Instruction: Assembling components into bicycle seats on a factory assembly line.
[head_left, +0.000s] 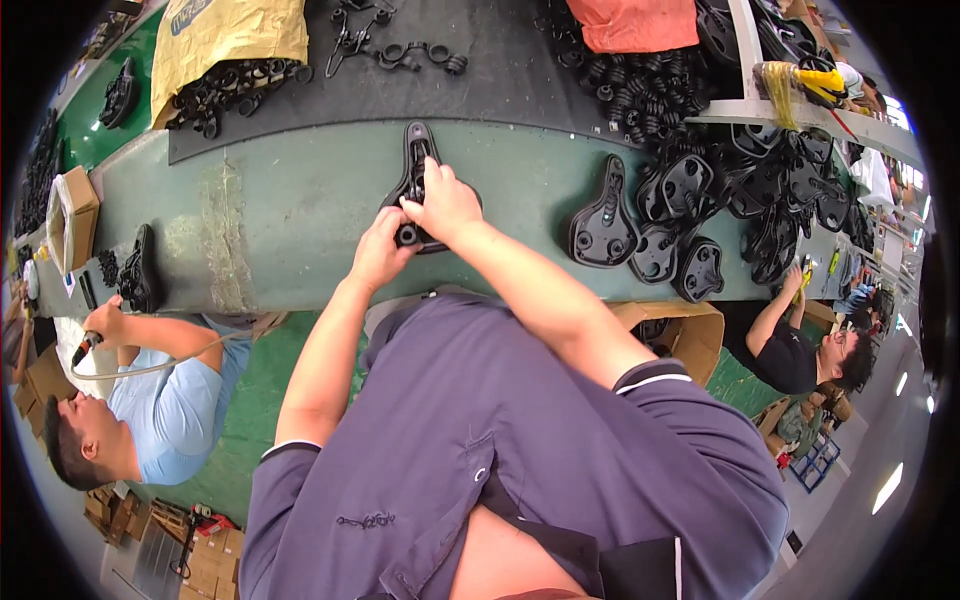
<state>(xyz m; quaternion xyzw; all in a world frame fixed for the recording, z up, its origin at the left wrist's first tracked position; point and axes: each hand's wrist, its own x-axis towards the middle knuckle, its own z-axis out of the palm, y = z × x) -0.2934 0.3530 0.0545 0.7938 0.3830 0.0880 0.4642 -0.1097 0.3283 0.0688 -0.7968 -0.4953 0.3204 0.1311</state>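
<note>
The left hand [380, 250] grips the wide end of a black saddle-shaped part [410, 187], which lies on the green bench [310, 200] under both hands, its narrow end pointing away. The right hand [450, 205] has bent fingers touching the middle of this part; I cannot tell whether they close on something. To the right of the right hand, well apart, lies a similar black piece [605, 220], and farther right, a heap of such pieces [770, 190].
</note>
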